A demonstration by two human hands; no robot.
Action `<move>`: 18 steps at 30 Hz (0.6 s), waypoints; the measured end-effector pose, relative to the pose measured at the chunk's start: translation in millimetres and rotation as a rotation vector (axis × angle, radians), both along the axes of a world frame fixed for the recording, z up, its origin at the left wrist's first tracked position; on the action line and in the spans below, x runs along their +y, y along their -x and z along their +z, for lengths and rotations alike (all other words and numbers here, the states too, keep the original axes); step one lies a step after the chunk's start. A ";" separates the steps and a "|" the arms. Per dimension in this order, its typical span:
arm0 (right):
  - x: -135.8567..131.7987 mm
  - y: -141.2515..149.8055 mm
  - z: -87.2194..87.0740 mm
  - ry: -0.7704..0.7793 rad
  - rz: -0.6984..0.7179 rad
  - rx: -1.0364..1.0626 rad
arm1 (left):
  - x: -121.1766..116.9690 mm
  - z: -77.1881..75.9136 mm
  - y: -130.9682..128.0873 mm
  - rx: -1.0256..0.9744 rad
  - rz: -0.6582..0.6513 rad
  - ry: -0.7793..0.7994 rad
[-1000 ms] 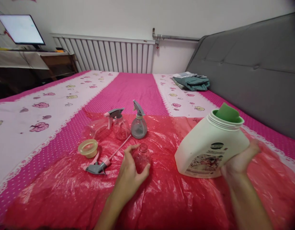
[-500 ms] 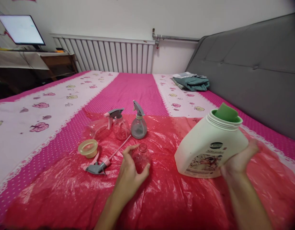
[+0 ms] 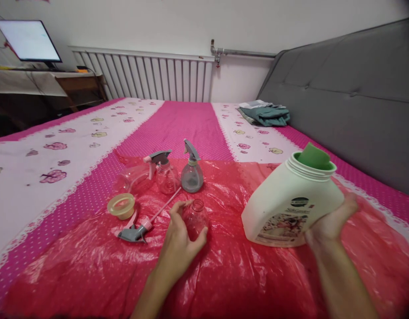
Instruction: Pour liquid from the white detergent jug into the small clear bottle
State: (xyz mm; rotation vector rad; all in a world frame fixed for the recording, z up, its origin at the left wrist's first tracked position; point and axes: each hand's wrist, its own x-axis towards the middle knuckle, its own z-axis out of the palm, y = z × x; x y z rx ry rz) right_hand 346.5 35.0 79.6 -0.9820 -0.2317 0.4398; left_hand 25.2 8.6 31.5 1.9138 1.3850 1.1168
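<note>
My left hand (image 3: pixel 181 235) is closed around a small clear bottle (image 3: pixel 196 217), which stands uncapped on red plastic sheeting (image 3: pixel 224 274). On the right, my right hand (image 3: pixel 330 219) grips the lower side of a large white jug (image 3: pixel 287 208), tilted slightly, with a green spout (image 3: pixel 314 156) in its wide neck. Left of the small bottle lies a grey and pink spray head (image 3: pixel 134 232) with its thin tube pointing up and right. Behind it stand a pink-tinted spray bottle (image 3: pixel 167 177) and a grey spray bottle (image 3: pixel 191 177). A yellowish cap (image 3: pixel 121 206) rests near the spray head.
Another clear bottle (image 3: pixel 133 179) appears to lie on its side at the sheet's far left. Folded clothes (image 3: pixel 266 114) sit by the grey headboard (image 3: pixel 350 93). Beyond the bed (image 3: pixel 187 119) are a radiator (image 3: pixel 144 75) and a desk with a monitor (image 3: pixel 28 42).
</note>
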 end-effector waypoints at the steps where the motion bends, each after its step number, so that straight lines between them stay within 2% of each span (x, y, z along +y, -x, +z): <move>1: 0.1 -1.0 -0.9 -0.001 0.000 -0.009 | 0.0 -1.2 0.1 -0.007 0.005 -0.010; 6: 1.0 -4.0 -4.4 -0.030 0.002 -0.039 | -0.3 -3.3 1.5 -0.011 -0.006 0.017; 18: 0.4 -3.0 -3.9 -0.013 -0.016 -0.028 | -1.8 4.2 1.8 -0.018 0.005 0.054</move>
